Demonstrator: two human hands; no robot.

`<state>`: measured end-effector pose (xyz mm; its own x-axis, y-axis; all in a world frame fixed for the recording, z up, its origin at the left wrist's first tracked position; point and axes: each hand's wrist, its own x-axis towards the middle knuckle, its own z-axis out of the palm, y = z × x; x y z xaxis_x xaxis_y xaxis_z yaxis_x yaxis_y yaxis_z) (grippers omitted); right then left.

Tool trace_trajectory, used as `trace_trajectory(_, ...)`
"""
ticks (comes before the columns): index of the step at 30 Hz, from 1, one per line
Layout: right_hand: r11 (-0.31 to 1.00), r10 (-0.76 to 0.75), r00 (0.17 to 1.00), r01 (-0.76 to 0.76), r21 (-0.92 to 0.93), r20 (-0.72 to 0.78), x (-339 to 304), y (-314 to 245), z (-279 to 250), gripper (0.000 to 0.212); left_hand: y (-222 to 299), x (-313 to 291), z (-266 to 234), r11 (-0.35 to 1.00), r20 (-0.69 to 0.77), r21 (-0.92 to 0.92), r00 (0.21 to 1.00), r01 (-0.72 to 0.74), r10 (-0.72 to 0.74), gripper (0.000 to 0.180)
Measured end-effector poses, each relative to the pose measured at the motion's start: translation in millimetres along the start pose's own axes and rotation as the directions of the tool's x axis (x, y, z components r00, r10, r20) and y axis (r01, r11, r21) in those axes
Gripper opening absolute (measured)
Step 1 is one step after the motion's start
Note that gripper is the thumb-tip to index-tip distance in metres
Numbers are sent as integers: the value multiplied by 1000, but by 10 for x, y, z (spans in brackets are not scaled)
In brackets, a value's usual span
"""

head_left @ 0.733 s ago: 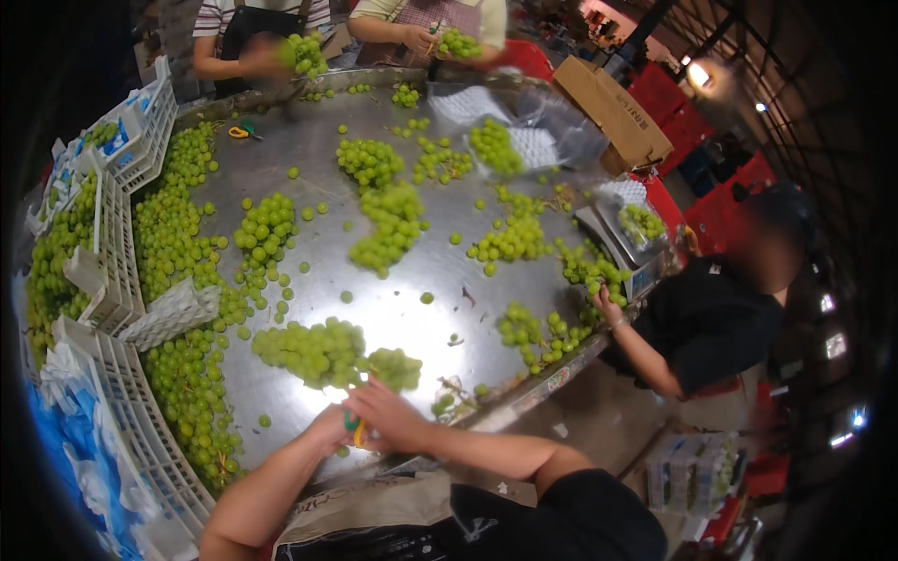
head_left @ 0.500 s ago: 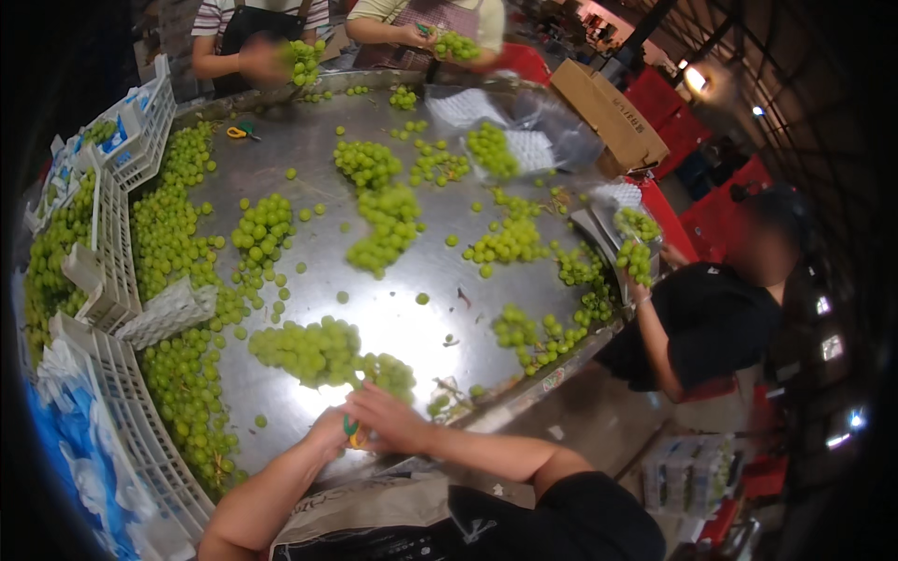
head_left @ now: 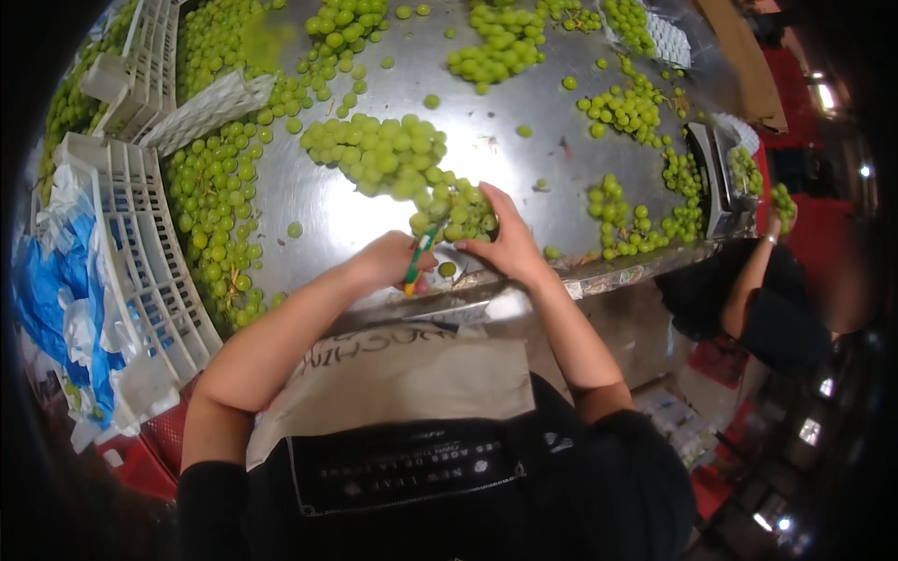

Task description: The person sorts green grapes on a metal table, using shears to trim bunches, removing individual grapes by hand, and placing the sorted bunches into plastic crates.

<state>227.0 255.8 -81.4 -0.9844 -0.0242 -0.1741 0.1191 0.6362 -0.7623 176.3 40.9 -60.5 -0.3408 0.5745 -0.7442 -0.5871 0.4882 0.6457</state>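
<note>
now we see the left hand (head_left: pixel 388 262) closed around green-handled scissors (head_left: pixel 417 262) at the near edge of the steel table (head_left: pixel 524 168), their tips at a bunch of green grapes (head_left: pixel 458 217) that the right hand (head_left: pixel 510 245) cups with curled fingers, just beside the scissors.

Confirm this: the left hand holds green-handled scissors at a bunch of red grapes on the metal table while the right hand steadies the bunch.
Not quite: the head view shows green grapes, not red. The left hand holds the green-handled scissors; the right hand steadies the bunch on the metal table.
</note>
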Motion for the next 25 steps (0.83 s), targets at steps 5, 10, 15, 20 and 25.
trace_trajectory(5,997,-50,999,50,-51,14,27,-14,21,80,59,-64,56,994,36,109,999,-14,11,19)
trace_trajectory(10,996,-44,999,44,-78,8,47,-22,12,77,18,-34,35,976,59,214,998,-30,18,18)
trace_trajectory(15,992,-49,999,49,-114,4,50,36,-16,76,-213,105,-21,894,40,412,984,-175,174,26)
trace_trajectory(20,996,-45,998,48,-80,40,69,27,-26,79,-185,106,-72,848,5,515,989,-127,145,29)
trace_trajectory(25,988,-145,978,135,71,149,203,60,-143,77,-4,-56,-199,931,42,362,998,-50,38,31)
